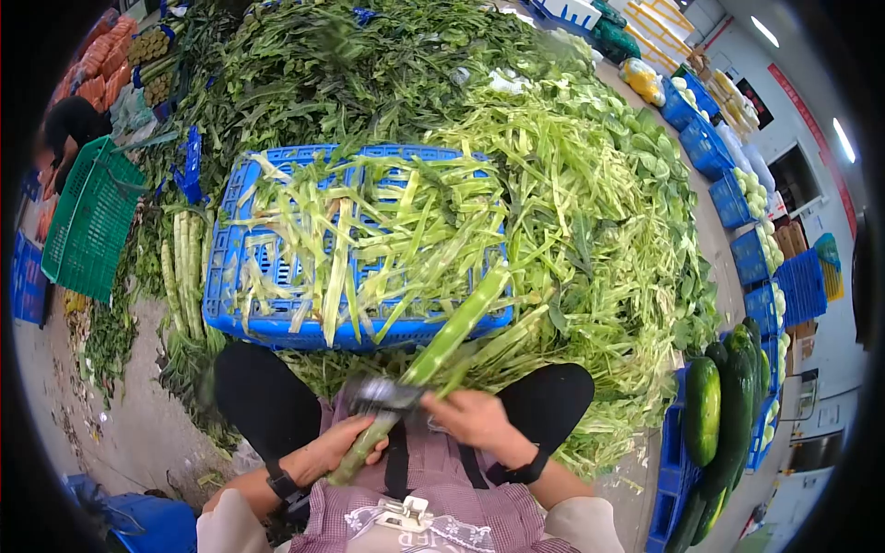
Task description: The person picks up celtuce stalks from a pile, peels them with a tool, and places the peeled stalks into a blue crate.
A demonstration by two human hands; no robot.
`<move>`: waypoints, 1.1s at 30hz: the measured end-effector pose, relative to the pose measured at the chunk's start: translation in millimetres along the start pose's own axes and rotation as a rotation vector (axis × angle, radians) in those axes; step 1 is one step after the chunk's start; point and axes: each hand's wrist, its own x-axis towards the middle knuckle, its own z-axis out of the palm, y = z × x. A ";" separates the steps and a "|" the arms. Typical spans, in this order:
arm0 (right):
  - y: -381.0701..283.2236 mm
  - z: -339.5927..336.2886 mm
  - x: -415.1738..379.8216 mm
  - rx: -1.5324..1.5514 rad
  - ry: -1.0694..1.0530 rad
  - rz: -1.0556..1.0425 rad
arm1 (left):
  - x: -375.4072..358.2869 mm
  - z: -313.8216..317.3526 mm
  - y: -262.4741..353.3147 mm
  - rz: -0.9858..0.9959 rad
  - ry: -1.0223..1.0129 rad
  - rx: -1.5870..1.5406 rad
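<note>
My left hand (pixel 343 446) is wrapped round the lower end of a long green celtuce stem (pixel 454 330). The stem slants up and to the right, its far end over an upturned blue plastic crate (pixel 267 324). Closed round a dark peeler (pixel 385 394), blurred by motion, my right hand (pixel 472 424) is just right of the stem. The peeler's head lies across the stem, above my left hand. Pale green strips of peel (pixel 355 244) cover much of the crate.
A heap of peelings (pixel 590 230) spreads to the right, dark leaves (pixel 323 74) behind. Unpeeled celtuce stems (pixel 186 263) lie left of the crate. A green basket (pixel 92 221) stands left, near another person (pixel 69 129). Large green gourds (pixel 737 396) fill a crate at right.
</note>
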 end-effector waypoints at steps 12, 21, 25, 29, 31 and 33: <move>75.7 -11.0 -15.9 -0.204 0.300 0.558 | -9.7 -3.8 0.2 0.065 0.019 0.178; 102.4 -1.1 5.7 -0.344 0.344 0.634 | -14.7 15.6 2.7 0.061 0.080 0.151; 145.6 -7.9 -25.8 -0.294 0.465 0.738 | -12.4 10.2 5.7 0.072 0.064 0.106; 22.7 1.1 -4.5 -0.163 0.141 0.299 | -14.9 3.8 1.5 0.005 0.064 -0.008; 8.4 5.9 -4.4 -0.117 0.025 0.147 | -14.7 -1.3 0.6 -0.059 0.051 -0.067; 20.1 8.7 1.5 -0.176 0.054 0.039 | -19.2 -4.9 -3.0 -0.138 0.016 -0.184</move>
